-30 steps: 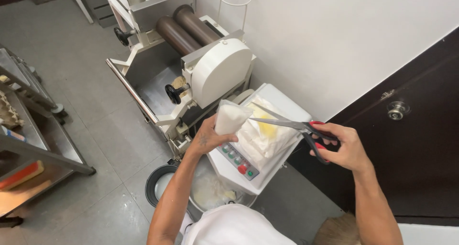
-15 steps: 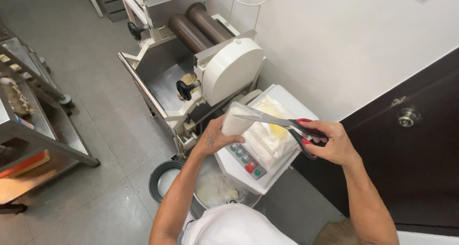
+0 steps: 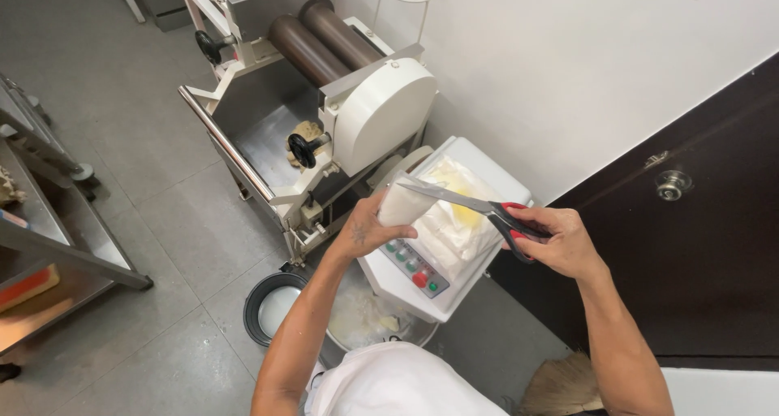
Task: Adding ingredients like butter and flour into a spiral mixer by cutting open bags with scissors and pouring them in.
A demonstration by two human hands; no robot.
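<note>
Clothing: white garment (image 3: pixel 398 383) at the bottom edge of the view, nearest the camera.
Floor: dark round bucket (image 3: pixel 272 306) just below the left forearm; beside it a metal bowl (image 3: pixel 357 319) with pale, floury contents, partly tucked under the white machine.
Left hand: left hand (image 3: pixel 365 231) raised over the near-left corner of the white machine, fingers (image 3: pixel 381 239) wrapped closed round the lower part of a white pouch (image 3: pixel 402 203), held upright and clear of any surface.
Right hand: right hand (image 3: pixel 556 239) over the machine's right edge, fingers closed through the red-and-black loops of a pair of scissors (image 3: pixel 471 205).
Blades: pointing left, tip at the pouch's top edge; how far parted, hard to tell.
Step in hand: by the look of it, lining up a snip across the pouch's top.
Next move, as a judgement: calls for a steady, taut grip low on the pouch, well clear of the blades, and a level cut so nothing spills.
White machine (image 3: pixel 406 282): boxy, with green and red buttons along the near edge, crumpled clear bags (image 3: pixel 454 221) on top.
Farther: roller machine (image 3: pixel 381 112) with two dark rollers (image 3: pixel 316 43) and a black handwheel, against the white wall.
Right edge: dark door (image 3: pixel 690 245) with a round metal knob.
Left edge: metal rack (image 3: pixel 57 254), well apart from both hands.
</note>
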